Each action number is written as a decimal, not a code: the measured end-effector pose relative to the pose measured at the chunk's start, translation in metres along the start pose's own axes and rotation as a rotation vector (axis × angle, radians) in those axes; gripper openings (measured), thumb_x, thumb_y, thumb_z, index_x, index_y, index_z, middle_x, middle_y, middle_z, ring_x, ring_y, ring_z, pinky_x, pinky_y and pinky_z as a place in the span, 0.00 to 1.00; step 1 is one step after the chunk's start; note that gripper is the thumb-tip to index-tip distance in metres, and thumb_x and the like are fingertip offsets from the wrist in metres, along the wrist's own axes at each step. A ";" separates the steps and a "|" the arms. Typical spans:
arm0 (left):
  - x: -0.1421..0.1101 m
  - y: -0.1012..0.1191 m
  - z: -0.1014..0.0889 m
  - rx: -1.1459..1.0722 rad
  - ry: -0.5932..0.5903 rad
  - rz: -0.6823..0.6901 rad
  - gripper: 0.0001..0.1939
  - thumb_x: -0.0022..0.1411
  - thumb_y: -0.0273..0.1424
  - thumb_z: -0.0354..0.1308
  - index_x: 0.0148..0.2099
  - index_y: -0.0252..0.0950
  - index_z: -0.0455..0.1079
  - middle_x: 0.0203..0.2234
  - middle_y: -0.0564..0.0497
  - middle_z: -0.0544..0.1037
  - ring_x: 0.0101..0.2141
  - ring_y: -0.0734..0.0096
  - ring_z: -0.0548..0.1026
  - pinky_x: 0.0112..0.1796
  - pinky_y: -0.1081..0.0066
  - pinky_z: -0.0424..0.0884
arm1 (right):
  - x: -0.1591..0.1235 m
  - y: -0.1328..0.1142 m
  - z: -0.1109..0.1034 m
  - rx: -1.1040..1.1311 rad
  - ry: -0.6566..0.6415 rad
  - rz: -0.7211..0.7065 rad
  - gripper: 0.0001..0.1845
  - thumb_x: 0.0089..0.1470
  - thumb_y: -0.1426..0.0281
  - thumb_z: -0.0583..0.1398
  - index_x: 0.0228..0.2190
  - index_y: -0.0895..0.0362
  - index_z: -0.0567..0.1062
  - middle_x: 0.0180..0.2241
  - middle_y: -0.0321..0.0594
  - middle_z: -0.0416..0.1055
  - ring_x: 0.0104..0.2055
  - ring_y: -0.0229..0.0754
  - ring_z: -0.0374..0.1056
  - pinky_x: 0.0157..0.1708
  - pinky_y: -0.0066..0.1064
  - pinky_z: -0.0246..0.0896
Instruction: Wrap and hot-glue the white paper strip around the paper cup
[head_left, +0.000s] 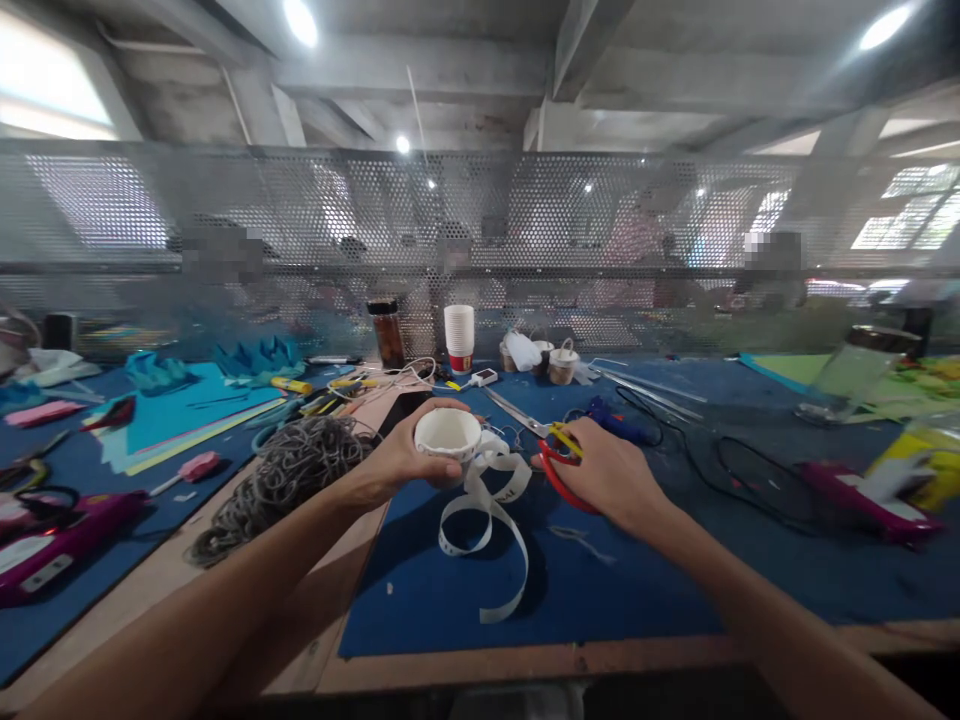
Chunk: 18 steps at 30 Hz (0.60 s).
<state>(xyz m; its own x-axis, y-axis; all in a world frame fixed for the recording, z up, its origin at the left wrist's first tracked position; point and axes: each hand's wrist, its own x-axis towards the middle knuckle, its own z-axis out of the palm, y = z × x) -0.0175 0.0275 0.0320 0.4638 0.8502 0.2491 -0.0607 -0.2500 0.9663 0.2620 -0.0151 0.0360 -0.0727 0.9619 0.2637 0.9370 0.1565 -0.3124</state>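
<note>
My left hand (409, 455) is wrapped round a small white paper cup (448, 435), held above the blue mat (600, 590) with its mouth facing me. A long white ribbon (487, 525) hangs from the cup and curls down onto the mat. My right hand (607, 470) grips scissors (551, 445) with red and yellow handles; the metal blades point away to the upper left, just right of the cup.
A heap of grey cord (289, 465) lies left of the cup. A stack of paper cups (459, 338), a brown jar (388, 333) and small baskets (551, 360) stand at the back by a perforated metal screen. Coloured paper sheets (187, 415), glue guns (52, 545) and black cables (720, 455) lie around.
</note>
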 end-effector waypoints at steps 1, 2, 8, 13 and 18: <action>-0.001 0.003 0.002 0.020 -0.005 -0.006 0.36 0.43 0.26 0.74 0.55 0.40 0.68 0.50 0.43 0.77 0.44 0.59 0.76 0.41 0.68 0.72 | -0.004 0.010 -0.003 -0.028 0.001 0.033 0.28 0.57 0.45 0.56 0.45 0.55 0.74 0.42 0.46 0.75 0.40 0.52 0.73 0.32 0.34 0.56; -0.003 0.007 0.005 0.030 -0.001 -0.016 0.35 0.44 0.25 0.73 0.55 0.41 0.68 0.51 0.43 0.76 0.45 0.59 0.75 0.40 0.68 0.72 | -0.007 0.021 -0.006 -0.057 -0.001 0.061 0.27 0.58 0.48 0.56 0.47 0.55 0.74 0.43 0.46 0.75 0.41 0.52 0.73 0.34 0.34 0.58; -0.008 0.015 0.015 0.157 0.043 0.069 0.35 0.41 0.24 0.75 0.53 0.39 0.70 0.42 0.48 0.77 0.39 0.62 0.75 0.38 0.70 0.71 | -0.029 0.094 -0.013 -0.228 0.009 0.183 0.25 0.57 0.54 0.55 0.50 0.55 0.75 0.45 0.50 0.73 0.42 0.55 0.74 0.36 0.37 0.61; -0.011 0.011 0.022 0.348 0.090 0.165 0.37 0.42 0.30 0.76 0.56 0.42 0.69 0.50 0.47 0.74 0.45 0.58 0.74 0.43 0.68 0.71 | -0.039 0.133 -0.010 -0.256 -0.035 0.205 0.23 0.55 0.56 0.58 0.48 0.56 0.76 0.45 0.51 0.75 0.44 0.56 0.74 0.39 0.40 0.63; -0.014 0.010 0.030 0.420 0.109 0.229 0.39 0.44 0.33 0.75 0.59 0.43 0.66 0.55 0.45 0.71 0.52 0.50 0.71 0.48 0.64 0.71 | -0.036 0.112 -0.022 -0.232 0.133 0.090 0.18 0.55 0.62 0.59 0.46 0.56 0.77 0.48 0.50 0.73 0.52 0.57 0.68 0.49 0.45 0.61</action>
<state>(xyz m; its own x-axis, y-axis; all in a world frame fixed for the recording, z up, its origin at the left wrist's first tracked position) 0.0020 -0.0002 0.0360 0.3840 0.7895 0.4787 0.2222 -0.5823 0.7820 0.3773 -0.0369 0.0120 0.0450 0.9294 0.3663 0.9919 0.0020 -0.1268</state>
